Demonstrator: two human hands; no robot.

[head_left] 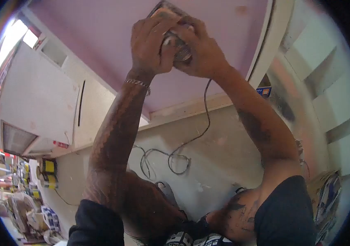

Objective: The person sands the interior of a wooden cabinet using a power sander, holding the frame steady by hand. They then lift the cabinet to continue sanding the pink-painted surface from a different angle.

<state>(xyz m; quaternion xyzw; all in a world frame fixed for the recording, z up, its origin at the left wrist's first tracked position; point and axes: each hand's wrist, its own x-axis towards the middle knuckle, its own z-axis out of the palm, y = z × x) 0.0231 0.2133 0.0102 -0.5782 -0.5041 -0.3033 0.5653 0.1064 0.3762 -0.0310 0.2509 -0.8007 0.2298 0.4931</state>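
Both hands are wrapped round a corded electric sander [182, 53], its body partly hidden by the fingers. My left hand [151, 46], with a chain bracelet at the wrist, grips one side of it. On the other side my right hand [203, 51] closes over the tool, its fingers meeting those of the left. The sander is at a pinkish-purple panel [101, 39] framed by pale edging; whether its pad touches the surface is hidden. From the tool a dark cord [208, 112] hangs down and loops on the floor.
A dusty floor [220, 151] lies below, with my feet on it. White cabinet pieces [37, 90] stand at left, near yellow-and-black containers [49, 166] and cluttered items. Pale shelf-like compartments [314, 53] line the right, with a blue box [264, 92] near the panel edge.
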